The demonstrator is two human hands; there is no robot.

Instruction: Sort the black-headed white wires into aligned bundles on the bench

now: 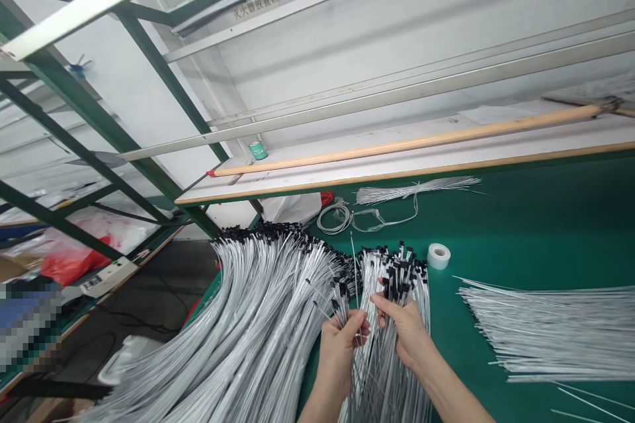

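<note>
the left hand (343, 338) pinches a few cables (341, 304); the right hand (407, 332) grasps a black-tipped bunch (397, 283) over the green table (449, 310). separating strands seems in hand; the next move calls for keeping tips together. 1 tape roll (432, 262) lies beyond.

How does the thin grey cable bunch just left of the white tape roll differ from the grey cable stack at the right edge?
Ends: the thin grey cable bunch shows black tips; visible ends of the grey cable stack show none.
Direction: the bunch runs downward in view; the stack lies sideways.
Contact: the right grip touches the bunch; neither grip touches the stack.
Both are many pale strands.
</note>
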